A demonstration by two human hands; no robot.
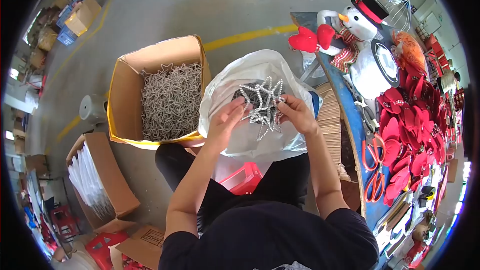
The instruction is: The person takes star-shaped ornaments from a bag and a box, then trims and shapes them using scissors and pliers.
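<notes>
Both hands are over a white plastic bag (245, 145) that stands open in front of my body. Between them is a cluster of silvery beaded star frames (264, 101). My left hand (227, 120) pinches the cluster's left side, and my right hand (297, 114) has its fingers closed on the right side. Darker stars show inside the bag behind the cluster. To the left, a cardboard box (117, 105) with yellow tape round its rim holds a heap of similar grey star frames (171, 101).
On the right, a blue table (350, 115) carries a snowman figure (367, 65), red petal pieces (410, 130) and orange-handled scissors (374, 187). A box with white plastic sleeves (90, 182) is at lower left, near a round stool (92, 108). A red plastic object (244, 177) lies between my legs.
</notes>
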